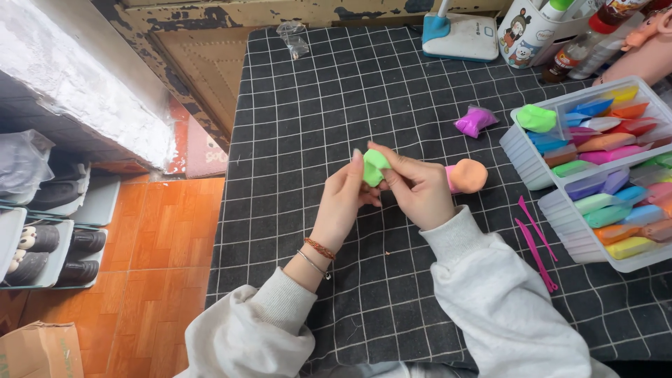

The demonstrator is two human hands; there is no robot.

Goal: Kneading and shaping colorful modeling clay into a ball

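Both my hands meet over the middle of a black grid-patterned table cover point(336, 105). My left hand point(343, 203) and my right hand point(416, 189) pinch a small lump of light green clay point(374, 166) between their fingertips. Just right of my right hand lies an orange clay lump point(469, 175) joined to a pink piece, partly hidden behind the hand. A wrapped magenta clay packet point(474, 120) lies farther back on the right.
Two white trays point(532, 164) hold several coloured clay packets at the right edge. Two pink plastic modelling tools point(535, 238) lie beside them. A white-and-blue device point(458, 35), a cartoon-printed cup point(525, 31) and a crumpled clear bag point(294, 35) sit at the back. Shoe racks point(49, 224) stand on the orange floor at left.
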